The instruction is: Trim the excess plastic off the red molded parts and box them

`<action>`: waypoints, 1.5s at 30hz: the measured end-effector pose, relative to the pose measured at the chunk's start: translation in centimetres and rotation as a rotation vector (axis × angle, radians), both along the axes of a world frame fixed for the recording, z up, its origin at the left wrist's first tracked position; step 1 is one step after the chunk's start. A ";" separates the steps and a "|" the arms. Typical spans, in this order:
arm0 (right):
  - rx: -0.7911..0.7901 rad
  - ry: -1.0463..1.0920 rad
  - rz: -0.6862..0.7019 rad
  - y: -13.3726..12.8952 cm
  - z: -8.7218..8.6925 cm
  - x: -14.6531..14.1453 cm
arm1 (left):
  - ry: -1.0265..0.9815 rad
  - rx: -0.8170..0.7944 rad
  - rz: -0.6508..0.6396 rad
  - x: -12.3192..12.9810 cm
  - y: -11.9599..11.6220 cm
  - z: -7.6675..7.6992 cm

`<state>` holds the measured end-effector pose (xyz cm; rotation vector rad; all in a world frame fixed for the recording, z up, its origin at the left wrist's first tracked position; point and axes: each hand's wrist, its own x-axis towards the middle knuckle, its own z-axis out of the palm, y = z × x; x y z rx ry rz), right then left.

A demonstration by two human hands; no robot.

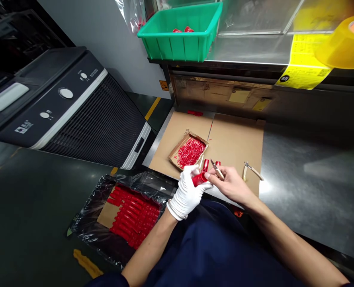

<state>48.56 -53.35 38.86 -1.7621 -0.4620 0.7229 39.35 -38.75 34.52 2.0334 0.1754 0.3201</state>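
Observation:
My left hand, in a white glove, is closed around a red tubular plastic part near the table's front edge. My right hand, bare, grips a small knife with a pale handle, its blade pointing up and away. The right thumb and fingertips are close to the end of the red part; whether they touch it I cannot tell. Just beyond the hands stand another red part and a partly hidden red piece. A shallow cardboard tray of small red scraps lies beyond my left hand.
Cutting pliers lie right of my hands on a cardboard sheet. A black-lined box of red parts stands at lower left. A green bin sits on the shelf, near a yellow tape roll. An air cooler stands left.

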 end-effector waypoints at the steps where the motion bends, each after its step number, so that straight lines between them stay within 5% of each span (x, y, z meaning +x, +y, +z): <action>1: 0.005 -0.008 0.016 -0.2 0.0 0.0 | -0.012 -0.035 0.005 0.0 0.1 0.2; 8: -0.160 -0.442 0.054 -2.6 0.2 1.0 | 0.030 -0.059 -0.136 -0.3 1.8 1.8; 13: -0.284 -0.956 0.130 -4.0 0.1 1.2 | -0.009 -0.237 -0.235 -0.6 2.1 1.7; 19: -0.314 -1.250 0.167 -3.9 0.2 1.0 | 0.009 -0.271 -0.237 -0.8 2.0 1.5; 45: -0.362 -1.293 0.145 -3.3 0.1 0.4 | 0.058 -0.319 -0.208 -0.4 2.2 1.2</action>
